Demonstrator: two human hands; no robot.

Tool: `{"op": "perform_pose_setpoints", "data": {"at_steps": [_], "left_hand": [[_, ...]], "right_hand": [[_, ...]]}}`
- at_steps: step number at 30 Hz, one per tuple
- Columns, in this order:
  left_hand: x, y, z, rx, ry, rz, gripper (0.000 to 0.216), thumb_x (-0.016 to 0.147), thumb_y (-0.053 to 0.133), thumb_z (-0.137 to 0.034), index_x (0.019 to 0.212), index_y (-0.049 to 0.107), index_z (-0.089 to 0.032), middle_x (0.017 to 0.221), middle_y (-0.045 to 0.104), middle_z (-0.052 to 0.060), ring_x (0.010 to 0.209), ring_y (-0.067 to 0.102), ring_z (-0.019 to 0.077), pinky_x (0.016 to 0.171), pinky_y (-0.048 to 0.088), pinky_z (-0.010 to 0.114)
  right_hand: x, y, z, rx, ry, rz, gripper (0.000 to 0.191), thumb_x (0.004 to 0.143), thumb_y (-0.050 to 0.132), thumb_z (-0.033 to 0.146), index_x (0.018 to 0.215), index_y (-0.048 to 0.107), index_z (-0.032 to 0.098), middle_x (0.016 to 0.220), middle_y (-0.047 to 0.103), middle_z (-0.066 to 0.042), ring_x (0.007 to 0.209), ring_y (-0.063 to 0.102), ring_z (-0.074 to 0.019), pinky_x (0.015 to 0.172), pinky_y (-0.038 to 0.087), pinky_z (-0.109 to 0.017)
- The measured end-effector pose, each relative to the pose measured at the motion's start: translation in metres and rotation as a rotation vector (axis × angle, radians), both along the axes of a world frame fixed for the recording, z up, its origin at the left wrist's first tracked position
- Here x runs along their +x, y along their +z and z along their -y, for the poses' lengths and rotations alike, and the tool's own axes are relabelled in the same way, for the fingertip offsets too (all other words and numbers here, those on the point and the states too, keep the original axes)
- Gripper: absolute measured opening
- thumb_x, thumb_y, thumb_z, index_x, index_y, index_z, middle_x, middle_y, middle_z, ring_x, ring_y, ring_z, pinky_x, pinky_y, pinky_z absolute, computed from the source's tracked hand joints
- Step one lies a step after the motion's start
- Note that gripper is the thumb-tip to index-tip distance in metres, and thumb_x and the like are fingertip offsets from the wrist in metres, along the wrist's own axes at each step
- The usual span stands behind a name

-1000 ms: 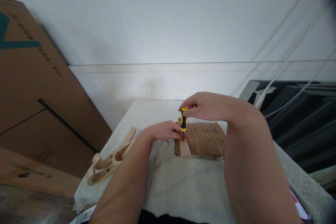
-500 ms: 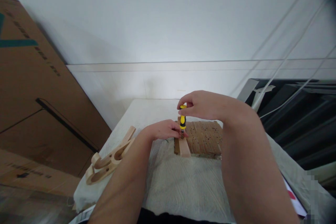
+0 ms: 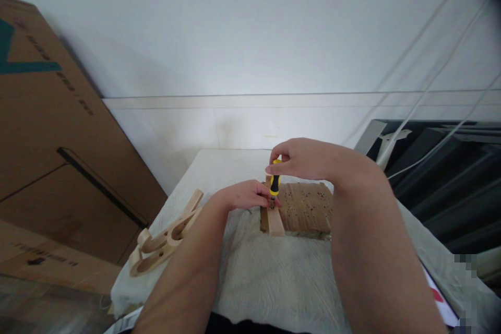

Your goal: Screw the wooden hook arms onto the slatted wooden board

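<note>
My right hand [image 3: 287, 156] is closed around the top of a yellow-and-black screwdriver [image 3: 275, 185], with its shaft pointing down. The tip meets a pale wooden strip [image 3: 276, 225], and a small brass-coloured piece seems to show there, too small to make out. My left hand [image 3: 250, 194] reaches in from the left, its fingers closed about the strip close to the screwdriver tip, one fingertip showing on the far side. Under the strip lies a brown board [image 3: 307, 206] pitted with many small holes.
Curved pale wooden pieces [image 3: 168, 240] lie left of my left forearm on the cloth-covered table [image 3: 250, 282]. A large cardboard box [image 3: 78, 167] stands at the left, a white wall [image 3: 235, 36] behind. Dark panels [image 3: 442, 182] and white cables [image 3: 426, 86] are at the right.
The screwdriver's top has tipped slightly to the right, and my right hand has shifted a little with it. My left hand stays at the strip.
</note>
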State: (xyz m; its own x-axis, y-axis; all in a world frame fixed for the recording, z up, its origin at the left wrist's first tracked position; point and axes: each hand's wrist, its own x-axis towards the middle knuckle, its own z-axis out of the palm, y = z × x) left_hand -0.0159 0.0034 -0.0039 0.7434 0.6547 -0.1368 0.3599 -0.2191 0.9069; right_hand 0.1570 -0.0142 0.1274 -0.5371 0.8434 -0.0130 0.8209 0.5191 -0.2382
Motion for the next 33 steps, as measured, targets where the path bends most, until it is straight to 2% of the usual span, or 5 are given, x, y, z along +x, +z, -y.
{"op": "perform_pose_setpoints", "data": {"at_steps": [7,13,15,28,33], "left_hand": [[0.0000,0.0014,0.0013,0.005,0.007,-0.002,0.024,0.075,0.055,-0.011,0.092,0.070,-0.018,0.090,0.069,-0.001,0.089,0.059,0.0117,0.088,0.041,0.025],[-0.0016,-0.0028,-0.0012,-0.013,0.000,0.016,0.024,0.074,0.056,-0.010,0.093,0.070,-0.017,0.093,0.069,0.001,0.091,0.060,0.0125,0.089,0.042,0.026],[-0.0018,-0.0038,-0.0016,-0.020,0.010,0.015,0.024,0.075,0.056,-0.011,0.093,0.070,-0.018,0.093,0.069,0.001,0.091,0.060,0.0123,0.089,0.042,0.026],[-0.0001,-0.0015,0.0008,-0.018,0.031,0.005,0.023,0.074,0.056,-0.011,0.090,0.070,-0.016,0.089,0.069,0.001,0.089,0.059,0.0123,0.087,0.042,0.025],[-0.0006,-0.0021,-0.0002,-0.027,0.025,0.004,0.024,0.073,0.057,-0.012,0.092,0.070,-0.016,0.090,0.069,0.001,0.089,0.059,0.0127,0.087,0.042,0.025]], "right_hand": [[0.0006,0.0007,0.0012,-0.034,0.052,-0.034,0.032,0.073,0.053,0.038,0.097,0.070,0.025,0.090,0.070,-0.005,0.071,0.060,-0.0167,0.057,0.039,-0.026],[-0.0010,0.0018,0.0050,-0.044,-0.033,0.044,0.033,0.070,0.055,0.051,0.073,0.068,0.021,0.066,0.065,-0.003,0.055,0.053,-0.0143,0.048,0.032,-0.026],[-0.0012,0.0019,0.0055,-0.027,-0.034,0.035,0.035,0.070,0.054,0.053,0.071,0.067,0.020,0.065,0.064,-0.003,0.054,0.052,-0.0136,0.048,0.031,-0.026],[0.0017,0.0018,0.0020,-0.042,0.054,-0.069,0.035,0.075,0.053,0.037,0.103,0.069,0.025,0.093,0.070,-0.005,0.073,0.059,-0.0168,0.058,0.039,-0.025],[0.0008,0.0032,0.0034,-0.069,0.040,-0.036,0.028,0.073,0.053,0.036,0.088,0.072,0.022,0.079,0.069,-0.004,0.065,0.058,-0.0157,0.053,0.037,-0.026]]}}
